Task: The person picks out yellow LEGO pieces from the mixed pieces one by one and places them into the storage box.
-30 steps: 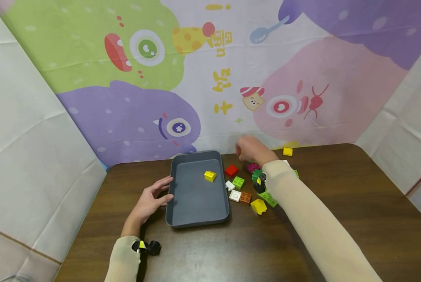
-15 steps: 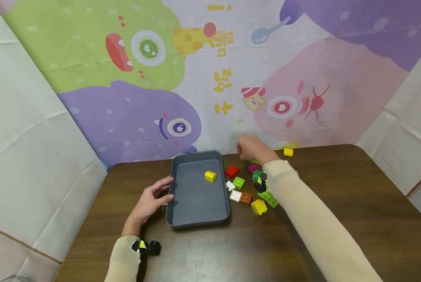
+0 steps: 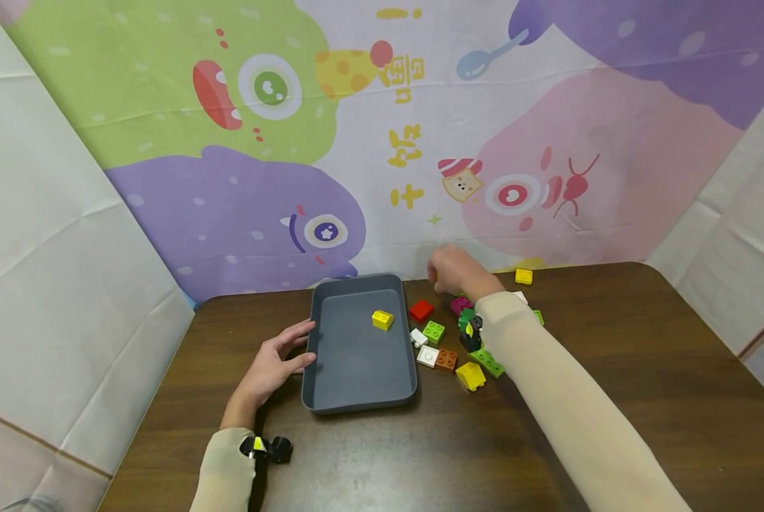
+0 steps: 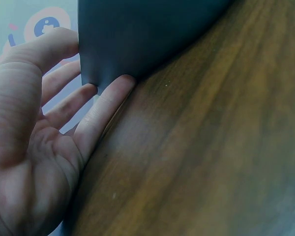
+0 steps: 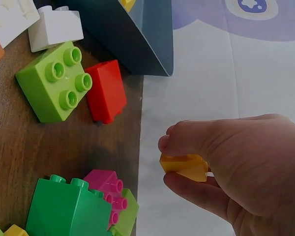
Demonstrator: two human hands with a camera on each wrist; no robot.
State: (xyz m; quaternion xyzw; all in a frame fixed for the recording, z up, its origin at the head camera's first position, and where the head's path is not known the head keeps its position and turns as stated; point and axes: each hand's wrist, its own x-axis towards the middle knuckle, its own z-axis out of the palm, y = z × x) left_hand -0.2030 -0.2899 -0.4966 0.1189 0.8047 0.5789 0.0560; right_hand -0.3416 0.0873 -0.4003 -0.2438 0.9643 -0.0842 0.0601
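In the head view my left hand [image 3: 268, 366] lies along the left side of a grey tray [image 3: 358, 403], fingers and thumb extended. The left wrist view shows its fingertips against the outer wall of the tray [image 4: 137, 37]. A yellow toy brick [image 3: 382, 320] lies inside the tray. Past the tray's far right corner, my right hand [image 3: 458, 272] is raised in front of the backdrop. Its thumb and fingers pinch another yellow toy brick [image 5: 184, 167], clearest in the right wrist view; the palm partly hides that brick.
Right of the tray lie loose bricks: red [image 3: 421, 310], light green [image 3: 434, 332], white [image 3: 428, 356], brown [image 3: 446, 360], yellow [image 3: 470, 375] and magenta [image 3: 461, 306]. A dark green brick [image 5: 69, 209] stands near the magenta one. Another yellow brick [image 3: 524, 276] sits by the table's back edge.
Both hands stay almost in place, the left at the tray and the right still raised over the back edge. The bricks on the table have not moved.
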